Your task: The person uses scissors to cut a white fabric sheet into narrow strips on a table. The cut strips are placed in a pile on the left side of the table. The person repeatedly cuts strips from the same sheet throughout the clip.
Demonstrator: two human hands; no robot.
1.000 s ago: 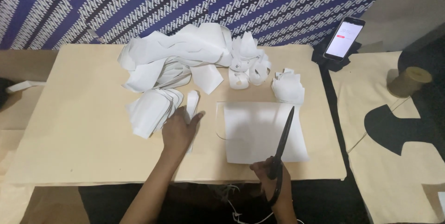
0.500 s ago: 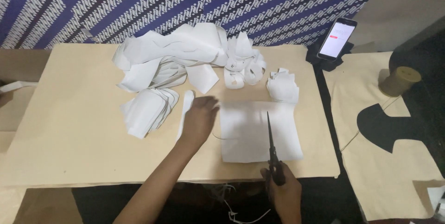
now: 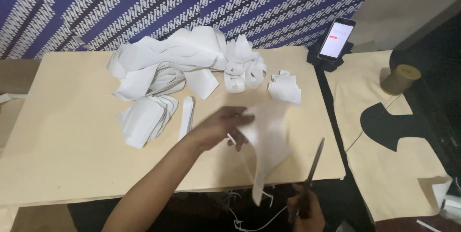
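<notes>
Left hand point(image 3: 218, 129): pinching the white fabric piece point(image 3: 266, 141) at its upper edge, lifted off the surface point(image 3: 57, 155) and blurred.
Right hand point(image 3: 307, 210): closed round the handles of the scissors point(image 3: 313, 172), blades pointing up and away, seemingly shut.
Fabric piece: between both hands, lower tip hanging past the near edge of the surface.
Nearby: pile of white cut pieces point(image 3: 168, 64), a narrow strip point(image 3: 186, 117), phone point(image 3: 337, 39) and thread spool point(image 3: 399, 78) to the right.
Doing it well: best held taut and flat, fingers well apart from the blades, loose thread point(image 3: 249, 220) kept out of the cut.
</notes>
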